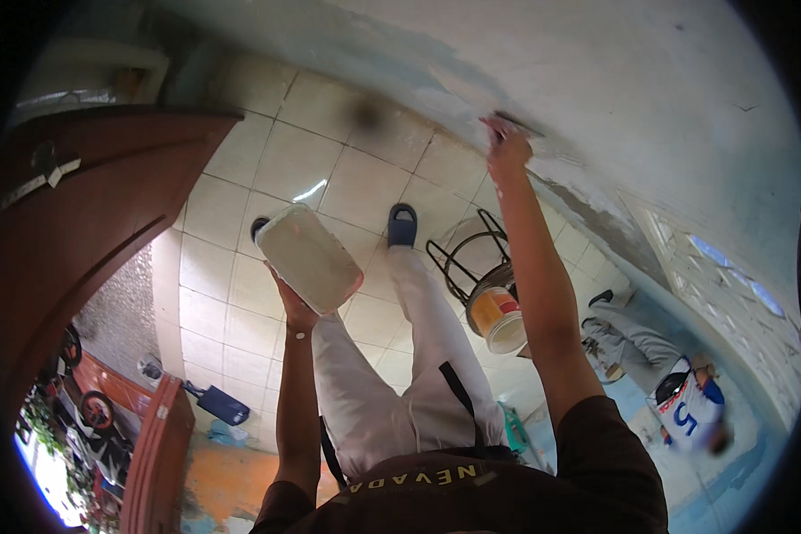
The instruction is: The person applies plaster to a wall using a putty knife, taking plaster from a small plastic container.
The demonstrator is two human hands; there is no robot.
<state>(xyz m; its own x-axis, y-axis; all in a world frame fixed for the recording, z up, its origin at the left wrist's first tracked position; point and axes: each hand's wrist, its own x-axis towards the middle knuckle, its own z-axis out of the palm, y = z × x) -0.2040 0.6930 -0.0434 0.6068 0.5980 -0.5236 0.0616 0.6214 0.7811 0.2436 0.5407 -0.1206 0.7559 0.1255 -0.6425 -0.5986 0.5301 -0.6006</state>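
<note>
My left hand (297, 307) is closed on the near left edge of a pale rectangular tub (311, 260) with rounded corners, held above the floor in front of my legs. Its broad pale face shows, but whether that is paste inside or the bare tub I cannot tell. At the end of my stretched arm, my right hand (509, 153) grips a flat trowel (518, 123). The trowel's thin dark edge lies against the lower wall (614, 80), which carries patchy grey-white and bluish smears. The trowel's handle is hidden in my fingers.
A dark metal-framed stool (454, 267) with an orange-and-white bucket (497, 316) stands right of my legs. A brown wooden door (89, 205) is at left. At far right, another person (676, 392) is near the wall. Parked motorcycles (93, 427) show outside, lower left.
</note>
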